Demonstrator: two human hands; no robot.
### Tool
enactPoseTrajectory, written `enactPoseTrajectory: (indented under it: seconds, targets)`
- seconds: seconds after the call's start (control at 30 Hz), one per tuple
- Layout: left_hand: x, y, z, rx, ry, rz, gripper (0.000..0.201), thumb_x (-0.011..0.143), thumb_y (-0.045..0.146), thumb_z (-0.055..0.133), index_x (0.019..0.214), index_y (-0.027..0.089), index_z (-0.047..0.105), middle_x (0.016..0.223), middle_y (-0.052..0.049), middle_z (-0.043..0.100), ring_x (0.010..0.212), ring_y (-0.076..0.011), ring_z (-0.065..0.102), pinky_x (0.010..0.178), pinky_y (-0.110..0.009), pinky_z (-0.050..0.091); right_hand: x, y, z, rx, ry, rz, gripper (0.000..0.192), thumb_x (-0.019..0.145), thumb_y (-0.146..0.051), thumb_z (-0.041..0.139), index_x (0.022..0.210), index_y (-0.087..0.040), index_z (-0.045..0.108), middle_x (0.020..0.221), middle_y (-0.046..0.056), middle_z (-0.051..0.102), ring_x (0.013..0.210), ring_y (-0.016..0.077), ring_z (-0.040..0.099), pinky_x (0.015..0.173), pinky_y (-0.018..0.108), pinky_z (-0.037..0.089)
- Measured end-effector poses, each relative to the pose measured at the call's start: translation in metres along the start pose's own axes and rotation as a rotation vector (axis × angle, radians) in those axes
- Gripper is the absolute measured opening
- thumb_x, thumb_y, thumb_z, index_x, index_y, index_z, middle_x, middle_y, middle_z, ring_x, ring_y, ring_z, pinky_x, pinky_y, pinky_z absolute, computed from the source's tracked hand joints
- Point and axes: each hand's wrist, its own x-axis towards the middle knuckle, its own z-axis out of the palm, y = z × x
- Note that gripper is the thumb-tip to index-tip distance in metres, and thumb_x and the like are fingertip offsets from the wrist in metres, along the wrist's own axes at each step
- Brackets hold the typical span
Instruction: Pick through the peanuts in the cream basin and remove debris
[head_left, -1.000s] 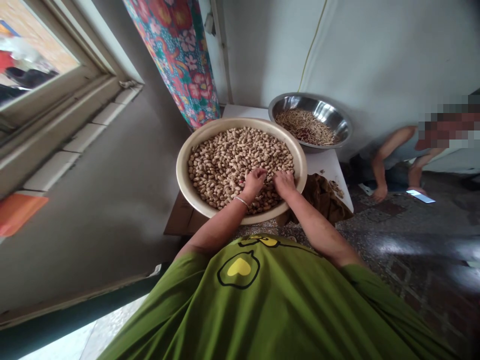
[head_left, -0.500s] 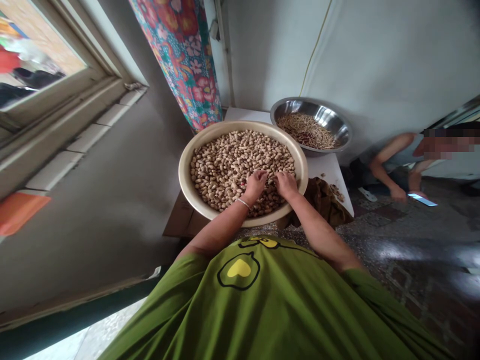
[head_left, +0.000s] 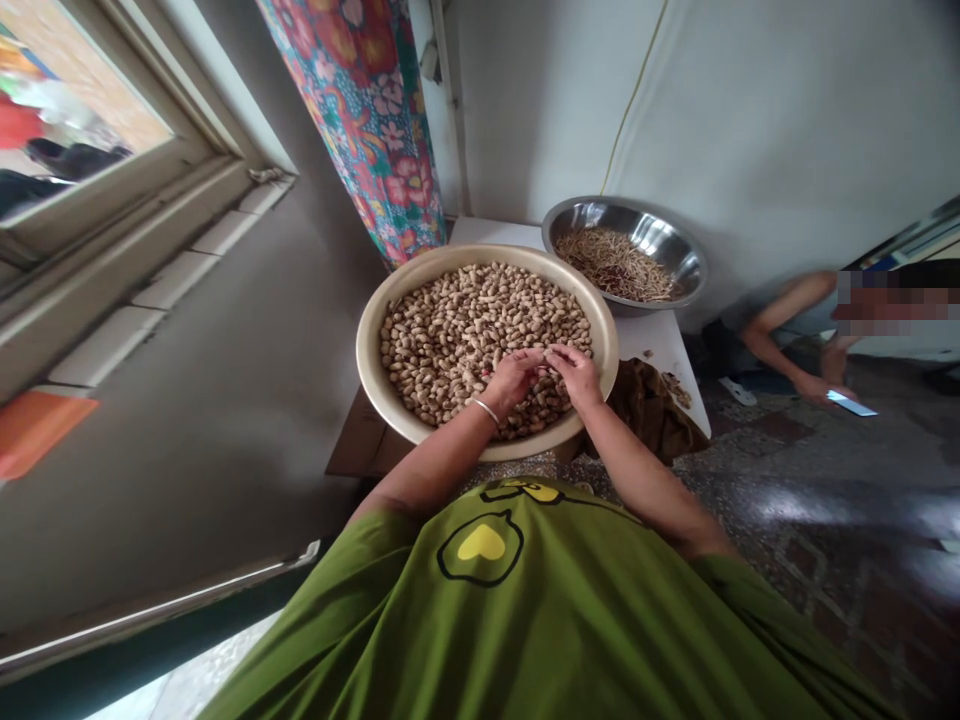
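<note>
A wide cream basin (head_left: 373, 370) is filled with unshelled peanuts (head_left: 465, 325). Over its near right part, my left hand (head_left: 516, 376), with a pale bangle at the wrist, and my right hand (head_left: 577, 374) meet fingertip to fingertip. Both are closed in a pinch around what looks like one small peanut (head_left: 545, 353), largely covered by the fingers. A few peanuts near the left hand show reddish spots.
Behind the basin, a steel bowl (head_left: 694, 275) holds thin dry stalks or shells. Both stand on a white table (head_left: 664, 345), with brown cloth (head_left: 645, 410) at its right. A floral curtain (head_left: 375, 130) hangs behind. A person (head_left: 787, 320) with a phone (head_left: 851, 403) sits at right.
My hands have come together, fingertips now touching, where before there was a gap between them. The person at right has shifted slightly, the phone with them.
</note>
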Motion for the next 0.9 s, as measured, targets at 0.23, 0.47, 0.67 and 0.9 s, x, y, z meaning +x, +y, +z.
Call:
enactPoseTrajectory:
  seconds: [0.23,0.47,0.67,0.9]
  targets:
    - [-0.006,-0.001,0.007,0.262,0.101,0.089,0.018,0.081,0.028,0.072,0.086,0.013,0.064,0.074,-0.002,0.065,0.054,-0.0086,0.054,0.05,-0.022,0.034,-0.003,-0.002,0.006,0.066,0.013,0.043,0.048,0.077,-0.056,0.07,0.108,-0.019,0.07,0.105,0.005,0.074,0.099,0.0194,0.069,0.097,0.035,0.054]
    - [-0.004,-0.009,0.006,0.657,0.006,0.364,0.022,0.085,0.022,0.069,0.105,0.014,0.071,0.097,-0.005,0.074,0.088,-0.0166,0.066,0.083,-0.026,0.051,-0.006,-0.003,0.018,0.119,-0.023,0.191,0.038,0.074,-0.052,0.062,0.095,-0.021,0.066,0.084,0.003,0.069,0.078,0.0187,0.065,0.07,0.03,0.055]
    - [-0.006,-0.012,0.0,0.786,-0.017,0.471,0.027,0.087,0.028,0.069,0.109,0.013,0.073,0.106,-0.009,0.075,0.097,-0.0215,0.067,0.09,-0.03,0.05,-0.008,-0.009,0.012,0.08,-0.033,0.136,0.035,0.07,-0.048,0.061,0.09,-0.021,0.069,0.085,0.003,0.07,0.081,0.0184,0.063,0.073,0.029,0.054]
    - [-0.002,-0.015,0.008,0.509,0.142,0.266,0.034,0.099,0.037,0.053,0.073,0.016,0.059,0.066,-0.001,0.055,0.063,-0.0125,0.049,0.063,-0.025,0.042,-0.008,-0.012,0.016,0.179,-0.079,0.204,0.044,0.074,-0.06,0.07,0.087,-0.018,0.069,0.075,0.002,0.067,0.063,0.0147,0.056,0.056,0.027,0.048]
